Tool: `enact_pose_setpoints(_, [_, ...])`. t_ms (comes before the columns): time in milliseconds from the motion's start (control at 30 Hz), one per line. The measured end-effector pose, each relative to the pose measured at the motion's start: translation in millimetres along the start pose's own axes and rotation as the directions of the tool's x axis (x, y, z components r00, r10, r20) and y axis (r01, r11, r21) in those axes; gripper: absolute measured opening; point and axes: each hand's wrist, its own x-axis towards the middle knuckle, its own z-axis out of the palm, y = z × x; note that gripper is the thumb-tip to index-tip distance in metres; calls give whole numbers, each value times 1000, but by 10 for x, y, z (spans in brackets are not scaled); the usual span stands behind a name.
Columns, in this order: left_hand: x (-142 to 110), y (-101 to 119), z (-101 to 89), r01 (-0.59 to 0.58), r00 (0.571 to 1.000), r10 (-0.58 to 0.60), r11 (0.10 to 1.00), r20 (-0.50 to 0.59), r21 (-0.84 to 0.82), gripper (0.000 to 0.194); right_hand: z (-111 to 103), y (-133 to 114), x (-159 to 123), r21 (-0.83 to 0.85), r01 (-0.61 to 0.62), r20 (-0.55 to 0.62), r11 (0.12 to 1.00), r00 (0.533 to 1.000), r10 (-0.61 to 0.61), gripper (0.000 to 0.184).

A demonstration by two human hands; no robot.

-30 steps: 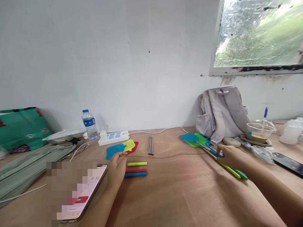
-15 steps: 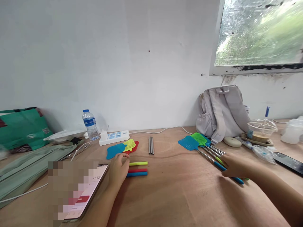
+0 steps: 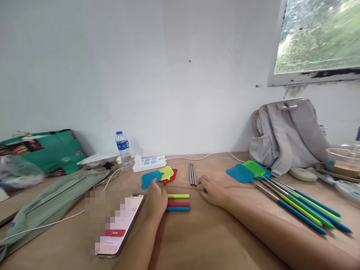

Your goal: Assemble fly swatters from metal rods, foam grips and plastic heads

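Observation:
My left hand [image 3: 158,195] is loosely bent at the near edge of a blue fly swatter head [image 3: 150,179], fingertips against it and thumb apart. Behind that head lie a yellow swatter head [image 3: 167,172] and a red swatter head [image 3: 174,175], partly overlapped. Beside the hand are a yellow handle tube [image 3: 180,196], a red tube [image 3: 180,204] and a blue tube [image 3: 180,209]; their left ends are hidden. Over the table, my right hand [image 3: 212,190] is empty, fingers apart, just right of some thin metal rods [image 3: 192,174].
Several assembled fly swatters [image 3: 298,204] lie at right, before a grey backpack [image 3: 287,135]. A phone [image 3: 123,225] lies left of my left hand. Behind are a power strip [image 3: 149,164], a water bottle [image 3: 123,148] and a white cable [image 3: 202,158]. A lidded cup [image 3: 341,159] stands far right.
My right hand has left the assembled swatters' handles and moved left to the metal rods. My left hand stays by the swatter heads. The view has turned slightly left.

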Motion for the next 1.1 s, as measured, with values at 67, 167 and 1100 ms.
enact_pose_setpoints(67, [50, -40, 16, 1, 1000, 0, 1000, -2, 22, 42, 64, 43, 154, 27, -26, -26, 999, 999, 27, 25])
enact_pose_setpoints(167, [118, -74, 52, 11, 1000, -12, 995, 8, 96, 41, 99, 87, 250, 51, 8, -26, 999, 1000, -7, 22])
enact_pose_setpoints(1100, [237, -153, 105, -209, 975, 184, 952, 125, 226, 43, -268, -36, -331, -100, 220, 139, 970, 969, -205, 19])
